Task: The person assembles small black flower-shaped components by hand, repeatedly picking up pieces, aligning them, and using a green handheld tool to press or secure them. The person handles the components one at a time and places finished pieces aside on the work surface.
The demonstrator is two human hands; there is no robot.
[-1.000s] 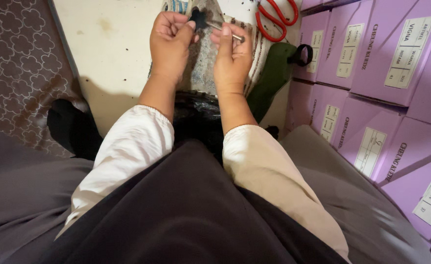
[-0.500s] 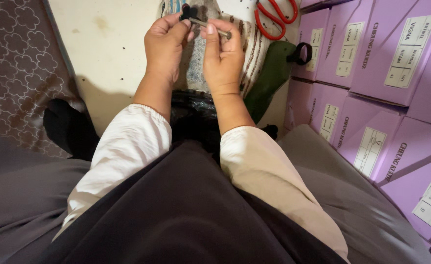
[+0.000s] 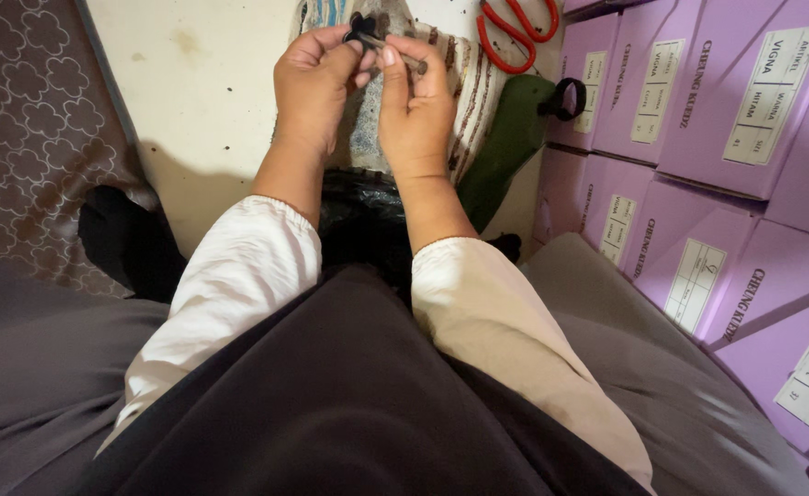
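Both hands pinch one thin metal rod (image 3: 403,53): left hand (image 3: 317,87) at its black end, right hand (image 3: 414,106) mid-shaft. A loose pinch could drop it onto the striped cloth (image 3: 464,92).

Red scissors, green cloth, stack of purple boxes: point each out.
red scissors (image 3: 515,37), head view, on a red handle loop.
green cloth (image 3: 505,147), head view, on its middle.
purple boxes (image 3: 689,110), head view, on a box's bare lid.

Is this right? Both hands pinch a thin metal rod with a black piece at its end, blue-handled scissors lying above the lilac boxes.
Not quite. The head view shows the scissors have red handles, not blue. The rest holds: left hand and right hand pinch the thin rod, lilac boxes alongside.
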